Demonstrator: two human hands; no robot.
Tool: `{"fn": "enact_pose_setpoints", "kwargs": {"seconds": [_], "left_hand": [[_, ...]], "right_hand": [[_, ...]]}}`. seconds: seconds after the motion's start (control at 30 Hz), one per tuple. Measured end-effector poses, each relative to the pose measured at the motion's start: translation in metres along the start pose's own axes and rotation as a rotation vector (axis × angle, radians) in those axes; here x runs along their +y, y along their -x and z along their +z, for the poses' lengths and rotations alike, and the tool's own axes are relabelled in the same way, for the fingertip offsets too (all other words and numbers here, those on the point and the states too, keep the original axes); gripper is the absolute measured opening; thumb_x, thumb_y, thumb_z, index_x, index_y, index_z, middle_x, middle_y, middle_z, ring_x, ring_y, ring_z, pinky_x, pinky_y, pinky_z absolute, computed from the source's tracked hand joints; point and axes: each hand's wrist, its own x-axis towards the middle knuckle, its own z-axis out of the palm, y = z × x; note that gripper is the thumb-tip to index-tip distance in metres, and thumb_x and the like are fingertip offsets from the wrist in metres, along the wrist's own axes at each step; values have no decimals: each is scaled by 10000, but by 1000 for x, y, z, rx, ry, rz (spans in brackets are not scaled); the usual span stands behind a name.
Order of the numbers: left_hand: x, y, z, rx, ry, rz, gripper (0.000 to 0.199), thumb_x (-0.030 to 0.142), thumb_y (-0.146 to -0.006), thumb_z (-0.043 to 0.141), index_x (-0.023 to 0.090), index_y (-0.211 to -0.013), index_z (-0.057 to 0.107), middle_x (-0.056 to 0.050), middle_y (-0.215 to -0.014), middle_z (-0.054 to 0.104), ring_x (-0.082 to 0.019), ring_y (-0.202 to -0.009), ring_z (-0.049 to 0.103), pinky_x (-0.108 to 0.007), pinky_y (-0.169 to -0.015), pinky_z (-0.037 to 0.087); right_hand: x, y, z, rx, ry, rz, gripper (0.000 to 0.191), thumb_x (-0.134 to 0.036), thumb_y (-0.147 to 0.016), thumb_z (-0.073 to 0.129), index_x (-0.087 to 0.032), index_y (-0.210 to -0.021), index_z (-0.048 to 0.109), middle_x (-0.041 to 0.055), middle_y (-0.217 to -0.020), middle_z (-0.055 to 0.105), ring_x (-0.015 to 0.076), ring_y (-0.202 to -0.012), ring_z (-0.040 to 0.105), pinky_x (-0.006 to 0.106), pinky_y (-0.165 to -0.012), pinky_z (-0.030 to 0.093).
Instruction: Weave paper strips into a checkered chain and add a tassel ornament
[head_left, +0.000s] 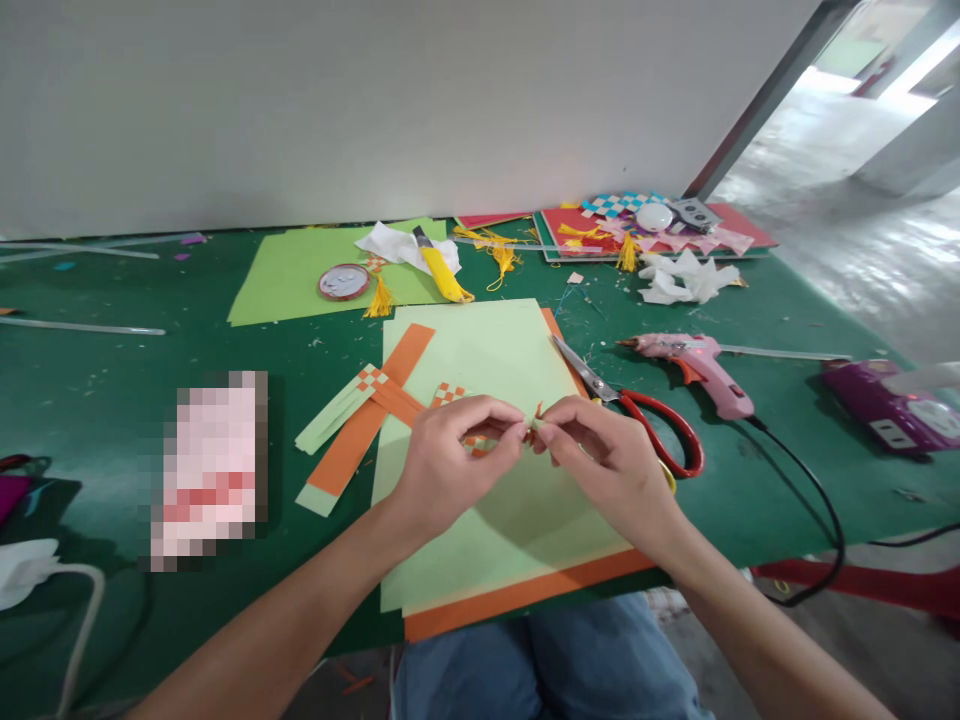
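Note:
Over a stack of pale green paper sheets (480, 550), my left hand (465, 450) and my right hand (600, 450) meet fingertip to fingertip. Both pinch a small folded piece of green and orange paper (537, 424), mostly covered by the fingers. Behind my left hand shows part of an orange-and-green checkered paper weave (450, 393). Left of it lie orange paper strips (341, 460) and a half-woven strip piece (370, 380) with loose green ends. Red-handled scissors (667, 425) rest partly behind my right hand. Orange paper (525, 592) sticks out under the green stack.
A pink glue gun (701, 372) with a black cord lies at right, near a purple power socket (892, 405). Farther back are a yellow cutter knife (442, 268), a tape roll (343, 281), yellow tassels (504, 262) and crumpled tissue (686, 277). A pixelated object (210, 460) lies left.

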Motion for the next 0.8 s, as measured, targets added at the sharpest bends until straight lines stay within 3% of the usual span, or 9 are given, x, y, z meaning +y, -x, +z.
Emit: {"fn": "enact_pose_setpoints", "kwargs": {"seconds": [0.23,0.37,0.53,0.8], "left_hand": [[-4,1,1,42,-85,73,69,118,-824,634,173,-807,671,24,-750,721,-85,-653,663,-161,-646,526],[-5,0,1,94,-190,253,82,97,-822,646,177,-821,663,7,-810,738,-102,-729,686,-179,-701,529],[-9,2,3,120,-269,473,107,67,-835,629,165,-860,663,-34,-873,745,-138,-832,702,-234,-799,543],[-10,2,3,147,-335,543,119,60,-833,623,165,-873,662,-54,-879,745,-147,-838,705,-255,-806,563]], "right_hand": [[3,1,4,82,29,-6,67,-231,-808,627,-182,-826,585,9,-760,633,120,-646,577,254,-626,493],[2,0,4,89,-1,30,129,-302,-827,635,-177,-845,605,23,-783,656,133,-687,615,247,-613,501],[-2,0,1,76,-105,100,185,-336,-877,575,-174,-791,595,2,-693,632,106,-588,603,209,-522,477],[-4,-1,0,48,-241,119,200,-302,-911,531,-172,-780,609,1,-713,625,102,-626,615,207,-597,519]]}}
